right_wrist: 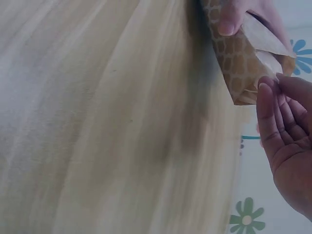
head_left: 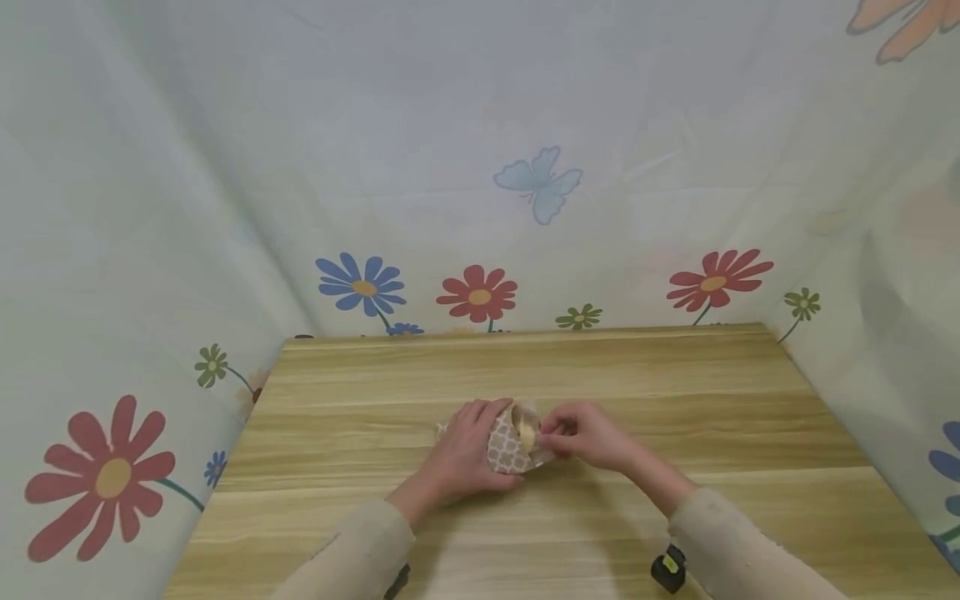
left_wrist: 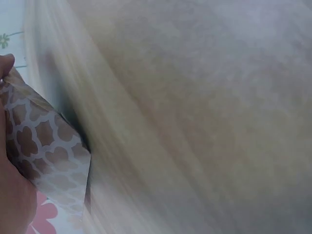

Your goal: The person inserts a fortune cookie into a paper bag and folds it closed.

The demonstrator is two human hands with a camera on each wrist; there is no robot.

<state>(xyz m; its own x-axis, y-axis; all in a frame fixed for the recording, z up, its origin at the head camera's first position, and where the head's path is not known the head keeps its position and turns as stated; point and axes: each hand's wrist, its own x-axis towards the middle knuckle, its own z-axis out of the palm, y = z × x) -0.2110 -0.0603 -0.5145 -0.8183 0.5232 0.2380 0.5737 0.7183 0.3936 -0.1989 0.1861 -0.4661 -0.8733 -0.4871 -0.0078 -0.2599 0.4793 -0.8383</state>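
Note:
A tan paper bag point(head_left: 507, 448) with a white lattice pattern lies on its side a little above the wooden table, its mouth facing right. My left hand point(head_left: 467, 454) grips it around the body, fingers over the top and thumb along the near side. Something pale yellow point(head_left: 527, 436) shows inside the mouth; its kind cannot be made out. At the mouth, my right hand point(head_left: 592, 437) pinches the whitish edge between thumb and forefinger. The right wrist view shows those fingertips together at the bag's opening point(right_wrist: 268, 61). In the left wrist view, the bag point(left_wrist: 48, 146) hides most of the left fingers.
The wood-grain table point(head_left: 360, 375) reaches back to a pale curtain point(head_left: 420, 167) printed with flowers and a butterfly, which hangs on the left, back and right. A small black device point(head_left: 669, 570) with a yellow-green label is by the right sleeve.

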